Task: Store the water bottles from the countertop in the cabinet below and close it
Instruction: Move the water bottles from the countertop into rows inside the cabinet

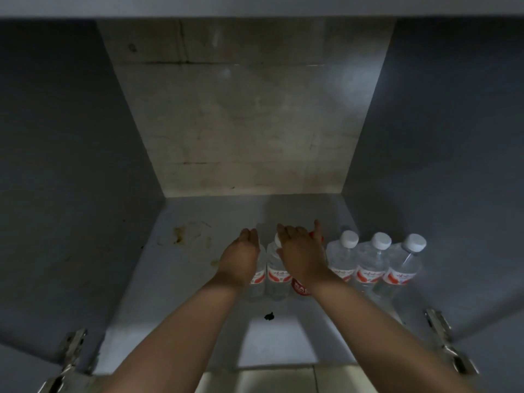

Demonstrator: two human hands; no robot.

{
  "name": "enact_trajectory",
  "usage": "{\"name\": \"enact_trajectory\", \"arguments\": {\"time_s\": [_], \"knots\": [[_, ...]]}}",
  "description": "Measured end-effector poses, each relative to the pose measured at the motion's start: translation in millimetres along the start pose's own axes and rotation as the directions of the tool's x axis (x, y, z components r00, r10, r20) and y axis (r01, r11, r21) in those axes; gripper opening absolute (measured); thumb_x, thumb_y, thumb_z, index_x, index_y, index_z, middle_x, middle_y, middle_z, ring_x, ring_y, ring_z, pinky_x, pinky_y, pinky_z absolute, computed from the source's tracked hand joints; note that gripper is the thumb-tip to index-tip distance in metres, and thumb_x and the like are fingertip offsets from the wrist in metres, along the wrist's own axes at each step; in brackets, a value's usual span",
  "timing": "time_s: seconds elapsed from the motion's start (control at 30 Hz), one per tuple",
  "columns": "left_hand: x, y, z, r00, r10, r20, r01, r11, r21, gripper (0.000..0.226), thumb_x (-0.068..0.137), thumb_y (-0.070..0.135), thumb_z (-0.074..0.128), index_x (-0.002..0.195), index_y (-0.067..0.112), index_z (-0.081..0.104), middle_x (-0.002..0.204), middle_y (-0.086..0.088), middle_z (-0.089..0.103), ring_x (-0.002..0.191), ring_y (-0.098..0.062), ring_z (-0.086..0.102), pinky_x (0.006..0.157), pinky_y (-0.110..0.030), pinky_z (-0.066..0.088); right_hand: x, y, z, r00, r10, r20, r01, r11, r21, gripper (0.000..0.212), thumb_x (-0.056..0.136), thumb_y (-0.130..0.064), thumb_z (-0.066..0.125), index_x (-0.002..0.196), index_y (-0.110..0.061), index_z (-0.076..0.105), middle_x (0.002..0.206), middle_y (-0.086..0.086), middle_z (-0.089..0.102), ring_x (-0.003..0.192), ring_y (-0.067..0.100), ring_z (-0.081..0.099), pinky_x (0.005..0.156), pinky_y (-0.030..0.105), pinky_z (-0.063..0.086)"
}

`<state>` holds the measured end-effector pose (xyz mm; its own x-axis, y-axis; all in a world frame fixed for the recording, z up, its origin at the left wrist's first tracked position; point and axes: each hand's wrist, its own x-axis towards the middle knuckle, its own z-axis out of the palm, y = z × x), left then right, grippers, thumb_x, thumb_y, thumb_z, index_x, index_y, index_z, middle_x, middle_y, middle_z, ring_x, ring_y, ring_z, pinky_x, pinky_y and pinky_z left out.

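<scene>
Both hands reach into the open cabinet (283, 211), fingers straight and holding nothing: the left hand (243, 259) lies against a bottle (259, 276) at the left end of the row, the right hand (297, 251) rests over the next bottles (276, 268) and a red-capped one (317, 236). Best to nudge these upright and snug against the three white-capped bottles (377, 262) standing to the right, pressing low so none tips. Door hinges (442, 330) flank the opening; a dark speck (269, 316) and stains (181, 234) mark the cabinet floor.

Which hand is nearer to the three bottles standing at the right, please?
Right. The right hand lies just left of the three bottles, almost beside the nearest one; the left hand is farther left, beyond the right hand.
</scene>
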<state>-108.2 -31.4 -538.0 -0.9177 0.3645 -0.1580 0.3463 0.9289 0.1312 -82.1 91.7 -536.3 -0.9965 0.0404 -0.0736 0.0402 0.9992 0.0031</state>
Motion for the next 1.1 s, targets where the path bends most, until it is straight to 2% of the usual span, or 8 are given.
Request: {"name": "enact_trajectory", "arguments": {"time_s": [0.23, 0.47, 0.53, 0.6, 0.67, 0.7, 0.87, 1.1], "knots": [[5, 0, -2, 1.0, -0.016, 0.018, 0.017, 0.999, -0.04, 0.052, 0.101, 0.013, 0.036, 0.148, 0.003, 0.016, 0.151, -0.014, 0.027, 0.13, -0.025, 0.046, 0.102, -0.029, 0.039, 1, 1, 9, 0.999, 0.013, -0.046, -0.009, 0.995, 0.095, 0.054, 0.1, -0.019, 0.037, 0.149, -0.012, 0.019, 0.15, 0.006, 0.036, 0.136, 0.022, 0.037, 0.118, 0.056, -0.003], [-7, -8, 0, 1.0, 0.018, -0.008, -0.018, 0.999, -0.045, 0.059, 0.102, 0.028, 0.029, 0.151, 0.01, 0.001, 0.16, -0.014, 0.0, 0.148, -0.024, 0.013, 0.116, -0.026, 0.024, -5, -2, 8, 0.999, 0.001, -0.055, 0.005, 0.993, 0.116, 0.059, 0.099, -0.029, 0.04, 0.15, -0.014, 0.016, 0.159, 0.009, 0.016, 0.147, 0.025, 0.016, 0.118, 0.054, -0.002], [-12, -15, 0, 0.998, 0.033, -0.057, -0.036, 0.998, -0.046, 0.057, 0.102, 0.027, 0.03, 0.151, 0.015, 0.005, 0.161, -0.012, 0.002, 0.149, -0.023, 0.009, 0.117, -0.027, 0.021, -5, -7, 6, 0.99, -0.012, -0.141, 0.034, 0.987, 0.155, 0.053, 0.094, -0.022, 0.05, 0.143, -0.006, 0.037, 0.151, 0.018, 0.035, 0.14, 0.033, 0.033, 0.116, 0.058, 0.01], [-20, -25, 1, 0.997, 0.012, -0.073, -0.014, 0.999, -0.03, 0.052, 0.102, 0.024, 0.031, 0.151, 0.02, 0.013, 0.161, -0.008, 0.004, 0.149, -0.022, 0.007, 0.119, -0.028, 0.016, -6, -13, 7, 0.962, -0.037, -0.269, 0.069, 0.991, 0.112, 0.043, 0.077, -0.019, 0.06, 0.113, 0.003, 0.066, 0.119, 0.025, 0.066, 0.108, 0.039, 0.065, 0.094, 0.064, 0.042], [-39, -39, -1, 0.999, -0.043, -0.03, 0.043, 0.999, 0.003, 0.049, 0.102, 0.022, 0.03, 0.149, 0.024, 0.02, 0.161, -0.003, 0.005, 0.15, -0.023, 0.003, 0.121, -0.033, 0.01, -19, -19, 5, 0.975, -0.047, -0.215, 0.068, 0.993, 0.092, 0.043, 0.07, -0.028, 0.05, 0.089, 0.001, 0.076, 0.092, 0.019, 0.077, 0.081, 0.034, 0.075, 0.068, 0.05, 0.058], [-54, -47, -4, 0.996, -0.084, 0.005, 0.084, 0.996, 0.02, 0.048, 0.101, 0.021, 0.03, 0.149, 0.025, 0.021, 0.161, -0.002, 0.005, 0.15, -0.023, 0.002, 0.122, -0.037, 0.008, -29, -24, 2, 0.986, -0.07, -0.151, 0.083, 0.993, 0.082, 0.047, 0.07, -0.03, 0.044, 0.086, 0.0, 0.076, 0.089, 0.017, 0.078, 0.078, 0.032, 0.076, 0.064, 0.045, 0.06], [-147, -68, -51, 0.949, -0.204, 0.241, 0.216, 0.976, -0.021, 0.052, 0.099, 0.036, 0.035, 0.149, 0.026, 0.02, 0.161, 0.001, 0.007, 0.149, -0.025, 0.001, 0.121, -0.042, 0.007, -93, -60, -42, 0.977, -0.189, 0.099, 0.184, 0.981, 0.058, 0.046, 0.069, -0.039, 0.047, 0.093, -0.011, 0.075, 0.097, 0.009, 0.077, 0.088, 0.027, 0.075, 0.073, 0.041, 0.06], [-277, -79, -171, 0.861, -0.315, 0.4, 0.359, 0.933, -0.039, 0.052, 0.101, 0.044, 0.024, 0.15, 0.029, 0.016, 0.161, 0.003, 0.004, 0.15, -0.024, -0.004, 0.122, -0.04, 0.003, -168, -123, -168, 0.923, -0.3, 0.242, 0.294, 0.954, 0.064, 0.054, 0.074, -0.04, 0.034, 0.091, -0.014, 0.078, 0.096, 0.006, 0.078, 0.091, 0.025, 0.075, 0.075, 0.045, 0.059]]}}
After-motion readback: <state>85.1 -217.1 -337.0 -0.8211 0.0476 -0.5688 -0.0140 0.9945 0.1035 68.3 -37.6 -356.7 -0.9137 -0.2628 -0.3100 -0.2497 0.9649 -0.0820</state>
